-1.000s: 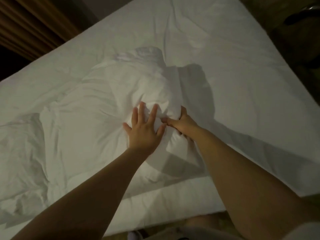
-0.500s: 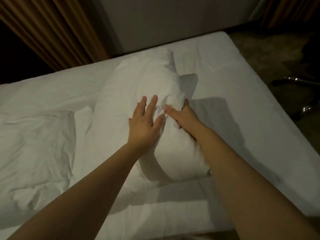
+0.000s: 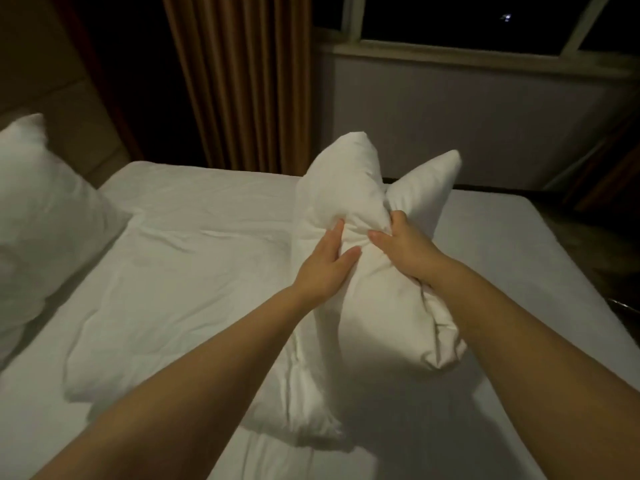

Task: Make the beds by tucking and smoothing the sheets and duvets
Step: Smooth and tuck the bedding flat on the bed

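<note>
A white duvet (image 3: pixel 180 292) lies bunched on the white-sheeted bed (image 3: pixel 502 258). Its right part is lifted into a thick fold with two puffy ends sticking up at the far side. My right hand (image 3: pixel 403 245) grips that raised fold from the right, fingers sunk into the fabric. My left hand (image 3: pixel 325 265) presses flat against the fold's left side, fingers together and extended. The rest of the duvet spreads flat and creased to the left.
A white pillow (image 3: pixel 38 216) leans against the padded headboard (image 3: pixel 52 98) at the left. Brown curtains (image 3: pixel 242 81) and a window (image 3: pixel 467 26) with a wall below it stand beyond the bed's far edge. Dark floor lies to the right.
The duvet fold has been pulled up off the bed and now stands higher, with its ends raised. My view has tilted up, showing the curtains and window.
</note>
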The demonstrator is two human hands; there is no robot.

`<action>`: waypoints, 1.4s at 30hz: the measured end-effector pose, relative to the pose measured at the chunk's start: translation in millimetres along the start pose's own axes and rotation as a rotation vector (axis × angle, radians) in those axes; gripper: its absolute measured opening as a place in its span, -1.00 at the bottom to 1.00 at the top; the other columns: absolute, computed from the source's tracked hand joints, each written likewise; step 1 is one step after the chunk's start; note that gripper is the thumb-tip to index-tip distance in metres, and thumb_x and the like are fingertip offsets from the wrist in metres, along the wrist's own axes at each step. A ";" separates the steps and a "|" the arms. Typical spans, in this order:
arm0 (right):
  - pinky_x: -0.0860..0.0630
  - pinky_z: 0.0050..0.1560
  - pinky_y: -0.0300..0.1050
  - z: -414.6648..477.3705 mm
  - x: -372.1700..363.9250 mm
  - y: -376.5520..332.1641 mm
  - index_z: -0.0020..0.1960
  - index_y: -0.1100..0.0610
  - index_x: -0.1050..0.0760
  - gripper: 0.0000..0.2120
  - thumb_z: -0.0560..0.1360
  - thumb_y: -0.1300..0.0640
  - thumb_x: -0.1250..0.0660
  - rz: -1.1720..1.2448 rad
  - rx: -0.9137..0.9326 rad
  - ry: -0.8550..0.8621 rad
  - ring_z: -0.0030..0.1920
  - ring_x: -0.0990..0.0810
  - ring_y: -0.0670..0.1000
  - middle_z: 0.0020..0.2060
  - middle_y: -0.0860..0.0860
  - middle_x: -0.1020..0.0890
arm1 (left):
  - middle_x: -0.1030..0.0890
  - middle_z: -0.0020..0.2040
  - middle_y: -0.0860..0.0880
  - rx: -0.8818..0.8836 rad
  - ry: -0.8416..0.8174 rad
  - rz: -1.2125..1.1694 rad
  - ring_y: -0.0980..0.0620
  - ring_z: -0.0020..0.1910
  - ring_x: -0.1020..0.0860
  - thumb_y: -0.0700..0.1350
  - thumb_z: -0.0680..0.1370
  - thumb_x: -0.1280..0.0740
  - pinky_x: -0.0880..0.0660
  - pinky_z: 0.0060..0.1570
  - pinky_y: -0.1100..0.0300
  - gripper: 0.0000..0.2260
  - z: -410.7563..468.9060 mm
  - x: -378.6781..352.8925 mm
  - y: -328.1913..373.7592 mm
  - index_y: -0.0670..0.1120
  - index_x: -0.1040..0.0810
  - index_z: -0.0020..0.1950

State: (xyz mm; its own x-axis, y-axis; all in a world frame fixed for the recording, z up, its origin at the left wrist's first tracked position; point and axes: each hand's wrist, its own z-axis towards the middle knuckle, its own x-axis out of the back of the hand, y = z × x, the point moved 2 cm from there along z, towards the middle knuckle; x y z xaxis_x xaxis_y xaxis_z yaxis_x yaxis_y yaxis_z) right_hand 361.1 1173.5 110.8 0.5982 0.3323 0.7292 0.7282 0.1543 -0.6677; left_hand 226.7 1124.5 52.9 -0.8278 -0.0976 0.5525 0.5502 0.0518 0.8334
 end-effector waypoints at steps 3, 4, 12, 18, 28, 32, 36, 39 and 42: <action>-0.33 -0.01 -0.10 9.2 -26.0 -44.4 0.42 0.17 -0.15 -0.53 0.62 -0.05 -0.13 -0.080 0.055 -0.039 0.04 -0.42 0.06 0.26 0.15 -0.44 | -0.11 0.54 0.10 0.034 0.037 -0.124 0.05 0.47 -0.18 0.11 0.64 -0.05 -0.14 0.33 0.21 -0.48 -5.9 35.8 -18.0 0.12 0.10 0.54; -0.33 -0.04 -0.11 14.2 -34.5 -58.1 0.42 0.17 -0.16 -0.55 0.62 -0.03 -0.12 -0.101 0.078 -0.054 0.01 -0.41 0.06 0.24 0.15 -0.45 | -0.13 0.53 0.10 0.050 0.058 -0.149 0.05 0.46 -0.19 0.11 0.64 -0.05 -0.15 0.30 0.22 -0.48 -6.8 47.8 -24.8 0.14 0.10 0.53; -0.31 0.03 -0.22 49.9 -124.9 -170.7 0.49 0.03 -0.15 -0.56 0.62 0.11 -0.10 0.022 0.360 -0.250 0.08 -0.39 -0.03 0.33 0.07 -0.42 | -0.34 0.35 0.26 0.238 0.249 -0.280 0.06 0.37 -0.37 0.34 0.51 -0.07 -0.31 0.25 0.13 -0.46 -7.9 149.0 -107.8 0.33 -0.04 0.47; -0.42 -0.07 -0.13 63.0 -215.4 -236.4 0.31 0.10 -0.30 -0.70 0.60 0.07 -0.14 0.078 0.456 -0.422 0.03 -0.53 0.06 0.09 0.07 -0.53 | -0.61 -0.16 0.18 0.371 0.364 -0.585 0.34 -0.16 -0.59 0.03 0.66 -0.01 -0.43 -0.24 0.55 -0.72 -51.3 218.7 -159.6 0.03 -0.49 0.12; -0.30 -0.10 -0.10 82.8 -403.6 -322.9 0.26 0.17 -0.30 -0.74 0.59 0.15 -0.11 -0.210 0.480 -0.630 0.12 -0.49 0.17 0.08 0.15 -0.56 | -0.56 0.02 0.04 0.728 0.347 -0.629 0.09 0.01 -0.49 0.31 0.56 -0.01 -0.39 -0.05 0.14 -0.55 -85.3 334.0 -332.7 0.06 -0.50 0.13; -0.23 -0.13 -0.10 104.0 -443.5 -337.6 0.20 0.15 -0.32 -0.79 0.58 0.14 -0.12 -0.319 0.487 -0.590 0.03 -0.48 0.16 -0.02 0.17 -0.56 | -0.33 0.45 -0.04 0.828 0.432 -0.191 -0.06 0.40 -0.31 0.18 0.62 -0.03 -0.23 0.37 0.02 -0.53 -88.9 367.6 -418.2 0.01 -0.24 0.48; -0.25 -0.23 -0.07 128.8 -435.3 -324.0 0.06 0.08 -0.29 -0.90 0.55 0.16 -0.16 -0.300 0.438 -0.573 -0.17 -0.46 0.11 -0.23 0.06 -0.50 | -0.19 0.51 -0.12 0.870 0.205 -0.008 -0.17 0.44 -0.24 0.25 0.57 -0.09 -0.23 0.39 -0.07 -0.40 -79.9 342.4 -483.6 0.07 -0.04 0.54; -0.42 -0.25 -0.06 141.8 -419.6 -312.6 0.05 0.07 -0.31 -0.89 0.52 0.17 -0.17 -0.232 0.340 -0.563 -0.26 -0.52 0.12 -0.31 0.04 -0.51 | -0.14 0.53 -0.10 0.824 0.127 -0.013 -0.18 0.46 -0.19 0.30 0.56 -0.04 -0.18 0.42 -0.09 -0.40 -50.9 321.9 -482.2 0.13 -0.01 0.54; -0.44 -0.22 -0.02 144.2 -410.1 -306.6 0.05 0.08 -0.32 -0.89 0.53 0.17 -0.17 -0.231 0.335 -0.534 -0.24 -0.53 0.11 -0.30 0.04 -0.52 | -0.12 0.54 -0.08 0.730 0.124 -0.051 -0.14 0.49 -0.13 0.32 0.54 0.00 -0.14 0.43 -0.11 -0.41 -24.0 309.8 -459.9 0.16 -0.02 0.53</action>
State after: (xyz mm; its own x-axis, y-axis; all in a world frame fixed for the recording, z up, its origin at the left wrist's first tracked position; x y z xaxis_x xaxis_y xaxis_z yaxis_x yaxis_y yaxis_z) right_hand -155.7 1124.1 -5.1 0.1294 0.6575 0.7423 0.6232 0.5283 -0.5766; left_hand -280.1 1046.5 -159.4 -0.8082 -0.2269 0.5434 0.2623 0.6874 0.6772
